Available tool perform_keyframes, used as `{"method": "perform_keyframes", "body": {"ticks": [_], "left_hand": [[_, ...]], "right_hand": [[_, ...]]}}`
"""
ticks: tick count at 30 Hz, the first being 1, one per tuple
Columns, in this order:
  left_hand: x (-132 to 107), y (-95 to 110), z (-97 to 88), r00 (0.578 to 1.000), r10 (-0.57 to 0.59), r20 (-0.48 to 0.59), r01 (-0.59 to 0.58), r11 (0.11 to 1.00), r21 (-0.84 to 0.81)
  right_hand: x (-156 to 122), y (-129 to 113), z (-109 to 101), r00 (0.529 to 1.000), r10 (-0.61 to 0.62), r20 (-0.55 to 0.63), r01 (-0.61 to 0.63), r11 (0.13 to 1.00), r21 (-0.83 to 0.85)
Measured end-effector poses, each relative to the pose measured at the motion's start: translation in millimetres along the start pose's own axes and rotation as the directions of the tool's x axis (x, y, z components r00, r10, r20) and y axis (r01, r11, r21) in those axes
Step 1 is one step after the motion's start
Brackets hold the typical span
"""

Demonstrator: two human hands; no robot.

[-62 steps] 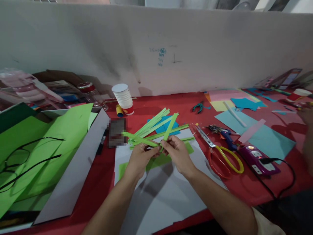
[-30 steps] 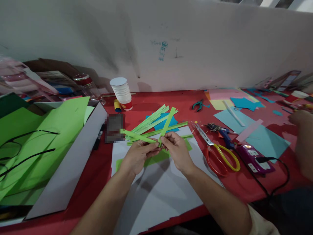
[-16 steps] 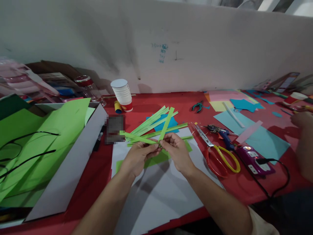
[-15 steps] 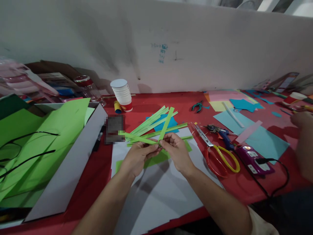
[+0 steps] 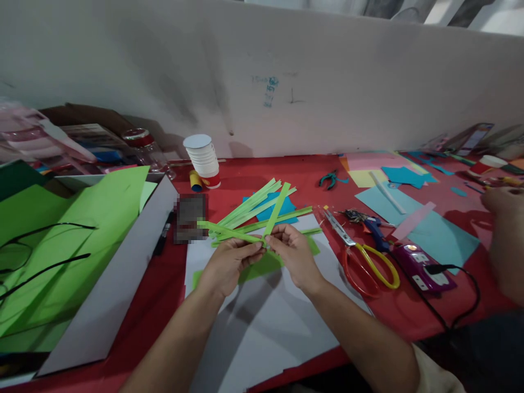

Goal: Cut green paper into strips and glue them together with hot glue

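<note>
A green paper strip (image 5: 278, 209), bent into a V, is pinched at its fold between my two hands. My left hand (image 5: 231, 262) grips it by the arm that points left. The arm slanting up and away is held by the fingertips of my right hand (image 5: 293, 254). Both hands are closed and nearly touch at the fold, which the fingers partly hide. Beyond them lie several loose light green strips (image 5: 249, 204) over a blue paper piece (image 5: 289, 203). Under my hands a green paper piece (image 5: 262, 268) rests on a white sheet (image 5: 278, 327).
Scissors (image 5: 364, 262), a glue gun (image 5: 377, 232) and a purple power strip (image 5: 426, 267) with a cable lie right. Teal pliers (image 5: 328, 179) are farther back. A white box (image 5: 118, 284) of green paper stands left, near paper cups (image 5: 203, 158). Another person's hand (image 5: 505, 204) is far right.
My hands stay on the bent strip, with barely any shift of the fingers. The whole view has moved slightly.
</note>
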State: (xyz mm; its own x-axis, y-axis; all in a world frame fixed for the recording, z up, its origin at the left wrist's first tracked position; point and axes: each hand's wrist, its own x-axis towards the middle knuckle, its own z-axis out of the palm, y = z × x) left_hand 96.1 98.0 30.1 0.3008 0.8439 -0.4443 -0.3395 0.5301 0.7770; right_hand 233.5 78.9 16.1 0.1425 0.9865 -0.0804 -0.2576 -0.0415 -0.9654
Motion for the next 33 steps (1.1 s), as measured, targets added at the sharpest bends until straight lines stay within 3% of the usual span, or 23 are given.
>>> {"method": "perform_keyframes", "body": {"ticks": [17, 20, 23, 26, 30, 33], "left_hand": [[-1, 3, 0.0, 0.998, 0.066, -0.021, -0.063, 0.990, 0.129], [1, 3, -3.0, 0.993, 0.099, -0.065, -0.091, 0.988, 0.126], [1, 5, -6.0, 0.983, 0.126, -0.130, -0.107, 0.984, 0.146], [-2, 7, -6.7, 0.997, 0.034, -0.074, -0.016, 0.975, 0.223], [-4, 7, -6.4, 0.995, -0.090, 0.038, 0.074, 0.947, 0.313], [-2, 5, -7.0, 0.998, -0.064, 0.027, 0.052, 0.948, 0.314]], "right_hand": [[0, -2, 0, 0.999, 0.034, 0.013, -0.034, 0.999, -0.033], [6, -2, -8, 1.000, 0.017, -0.011, -0.019, 0.992, -0.124], [13, -3, -22, 0.999, 0.043, 0.024, -0.031, 0.924, -0.381], [20, -5, -37, 0.996, 0.075, 0.051, -0.029, 0.801, -0.599], [25, -10, -43, 0.999, 0.024, 0.030, 0.004, 0.706, -0.709], [14, -19, -33, 0.994, -0.110, 0.014, 0.084, 0.663, -0.744]]}}
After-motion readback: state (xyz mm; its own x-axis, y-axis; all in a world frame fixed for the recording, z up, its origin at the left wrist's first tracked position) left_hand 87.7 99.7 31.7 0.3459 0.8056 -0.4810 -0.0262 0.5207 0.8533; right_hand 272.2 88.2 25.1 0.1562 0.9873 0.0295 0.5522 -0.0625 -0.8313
